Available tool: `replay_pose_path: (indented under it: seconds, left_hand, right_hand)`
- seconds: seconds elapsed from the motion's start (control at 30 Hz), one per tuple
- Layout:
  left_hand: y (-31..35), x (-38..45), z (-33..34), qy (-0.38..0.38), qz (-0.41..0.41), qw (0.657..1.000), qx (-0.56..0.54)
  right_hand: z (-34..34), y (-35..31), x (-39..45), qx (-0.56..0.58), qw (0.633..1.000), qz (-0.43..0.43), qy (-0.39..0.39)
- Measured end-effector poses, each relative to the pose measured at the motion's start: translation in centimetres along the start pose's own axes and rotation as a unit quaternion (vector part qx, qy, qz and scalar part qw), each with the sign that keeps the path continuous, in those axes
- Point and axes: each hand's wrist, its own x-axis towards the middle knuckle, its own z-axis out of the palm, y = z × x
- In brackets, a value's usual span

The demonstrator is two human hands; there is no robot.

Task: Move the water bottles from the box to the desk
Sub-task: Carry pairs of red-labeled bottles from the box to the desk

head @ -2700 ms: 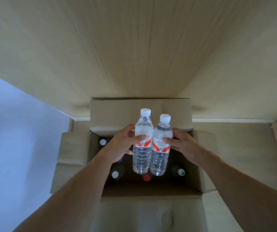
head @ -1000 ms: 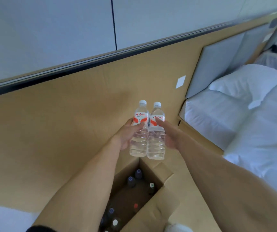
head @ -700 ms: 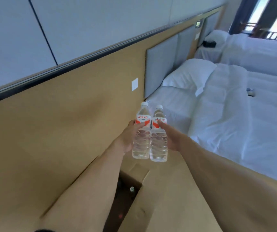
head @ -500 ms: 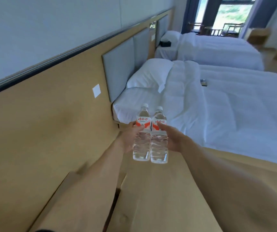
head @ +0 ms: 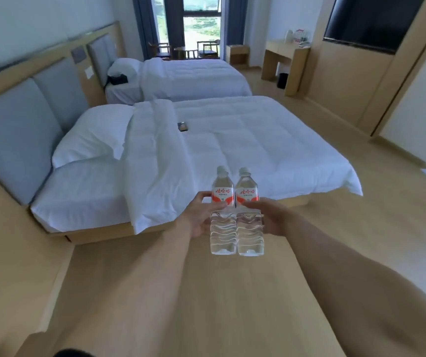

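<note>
1. The two clear plastic water bottles with red-and-white labels and white caps, left bottle [head: 221, 215] and right bottle [head: 249, 215], ride upright and touching, carried in the air in front of you above the wooden floor [head: 206, 292].
2. Your left hand [head: 201, 217] curls round the left bottle; your right hand [head: 271, 217] wraps the right one, both gripping just under the labels.
3. The cardboard box, under your arms moments ago, is now out of view; you have turned from the wall towards the room.
4. The white-quilted near bed [head: 232, 145] lies ahead, and the light wooden desk [head: 284, 60] stands far off by the window.
5. The lift looks done; the carry to the desk remains.
</note>
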Motion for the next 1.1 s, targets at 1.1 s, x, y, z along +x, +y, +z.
replay_pose_path:
  seconds: [1.1]
  left_hand:
    - [4.0,28.2,42.5,-0.388,-0.067,0.888,0.237]
  right_hand:
    - [-39.8,0.0,-5.3,0.208,0.897,0.02,0.39]
